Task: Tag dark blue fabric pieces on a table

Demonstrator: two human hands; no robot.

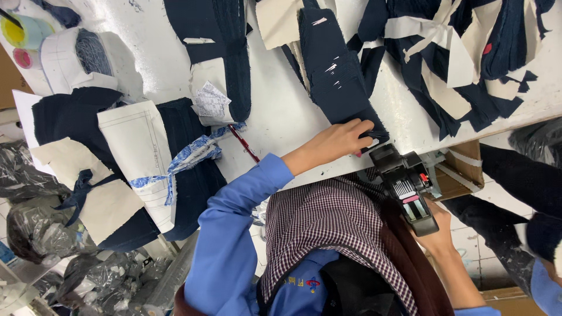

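Observation:
My left hand (342, 139) reaches out of a blue sleeve and presses its fingers on the near end of a long stack of dark navy fabric pieces (333, 76). The stack lies on the white table (281, 111) and carries a few small white tags. My right hand (438, 229) grips a black hand-held labelling gun (405, 188) below the table edge. The gun's nose points at the near end of the stack, close to my left fingers.
Navy fabric bundles with cream paper patterns (137, 152), tied with blue-and-white strips, lie at the left; more are piled at the top right (462, 52). A red pen (243, 143) lies beside my sleeve. Plastic bags (41, 228), a cardboard box (462, 172) and another person's dark trouser legs (518, 193) surround me.

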